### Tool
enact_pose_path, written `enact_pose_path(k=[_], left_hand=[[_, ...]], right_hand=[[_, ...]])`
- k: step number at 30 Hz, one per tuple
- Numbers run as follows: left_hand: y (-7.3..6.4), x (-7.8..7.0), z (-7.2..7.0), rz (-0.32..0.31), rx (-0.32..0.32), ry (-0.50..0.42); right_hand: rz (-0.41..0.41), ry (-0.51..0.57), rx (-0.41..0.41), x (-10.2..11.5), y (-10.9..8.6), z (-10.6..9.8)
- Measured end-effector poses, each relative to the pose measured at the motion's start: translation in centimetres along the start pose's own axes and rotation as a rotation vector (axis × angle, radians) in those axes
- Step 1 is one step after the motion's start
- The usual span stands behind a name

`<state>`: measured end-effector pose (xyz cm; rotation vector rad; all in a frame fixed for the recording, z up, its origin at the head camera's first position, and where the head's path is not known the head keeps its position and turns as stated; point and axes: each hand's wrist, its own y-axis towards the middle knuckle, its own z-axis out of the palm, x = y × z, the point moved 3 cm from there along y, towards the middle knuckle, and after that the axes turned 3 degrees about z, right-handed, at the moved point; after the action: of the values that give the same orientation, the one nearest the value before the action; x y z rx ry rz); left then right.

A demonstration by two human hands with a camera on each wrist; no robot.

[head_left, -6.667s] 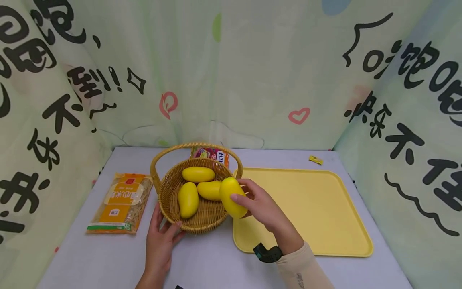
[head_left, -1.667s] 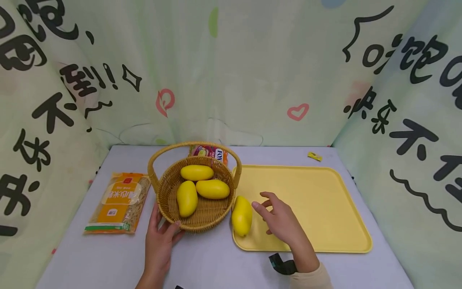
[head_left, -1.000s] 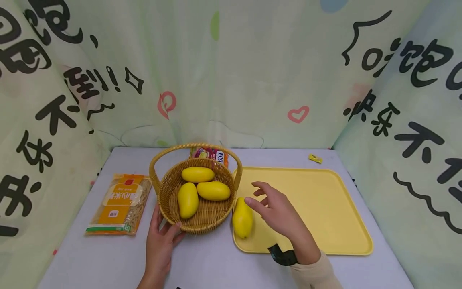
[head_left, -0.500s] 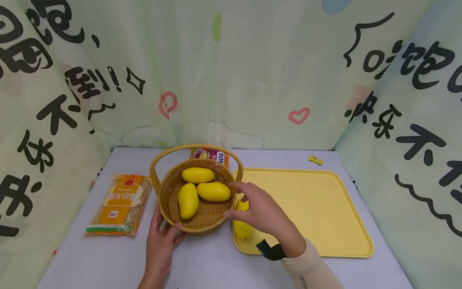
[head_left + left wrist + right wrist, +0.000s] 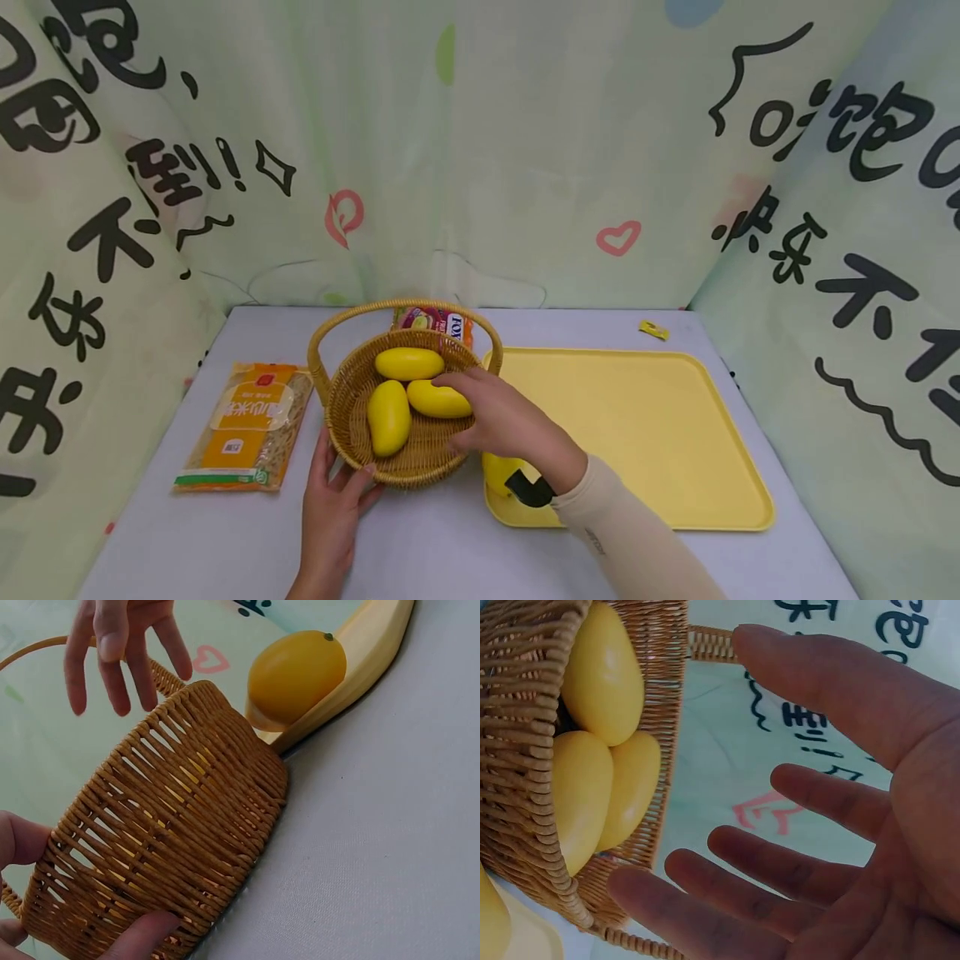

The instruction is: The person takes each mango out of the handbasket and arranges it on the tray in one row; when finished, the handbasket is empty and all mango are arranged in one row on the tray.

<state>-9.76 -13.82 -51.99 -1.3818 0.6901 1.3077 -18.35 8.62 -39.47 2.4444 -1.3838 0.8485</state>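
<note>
A wicker basket (image 5: 408, 478) with an arched handle holds three yellow mangoes (image 5: 388, 418). My left hand (image 5: 330, 512) grips its near left side; in the left wrist view, fingers (image 5: 146, 934) lie against the woven wall and at the rim. My right hand (image 5: 513, 421) hovers over the basket's right side with fingers spread and nothing in them, as the right wrist view shows. It partly covers the mango (image 5: 437, 400) on the right. Another mango (image 5: 498, 473) lies on the left end of the yellow tray (image 5: 637, 433), partly hidden by my right wrist.
An orange-and-clear food bag (image 5: 243, 427) lies left of the basket. Behind the basket is a purple-and-orange packet (image 5: 457, 323), partly covered. A small yellow wrapped piece (image 5: 653, 330) sits beyond the tray. Printed curtains (image 5: 525, 167) stand around the table.
My right hand first carried a mango from the basket to the tray and let go. It has since moved left, back over the basket. The left hand has stayed on the basket.
</note>
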Motion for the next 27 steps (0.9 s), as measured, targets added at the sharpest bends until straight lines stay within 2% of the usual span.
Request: enact_pose_path(k=[6, 11, 17, 22, 27], left_hand=[[-0.1, -0.1, 0.0, -0.007, 0.007, -0.005], [-0.2, -0.2, 0.0, 0.002, 0.006, -0.004], [-0.2, -0.3, 0.0, 0.0, 0.011, 0.005], [-0.1, -0.1, 0.0, -0.009, 0.008, 0.009], [0.1, 0.1, 0.0, -0.012, 0.003, -0.002]], right_hand=[[0.05, -0.039, 0.055, 0.2, 1.8, 0.6], [0.055, -0.098, 0.075, 0.4, 3.4, 0.9], [0.074, -0.212, 0.117, 0.1, 5.8, 2.0], [0.107, -0.316, 0.203, -0.3, 8.0, 3.3], [0.136, -0.298, 0.248, -0.6, 9.4, 3.9]])
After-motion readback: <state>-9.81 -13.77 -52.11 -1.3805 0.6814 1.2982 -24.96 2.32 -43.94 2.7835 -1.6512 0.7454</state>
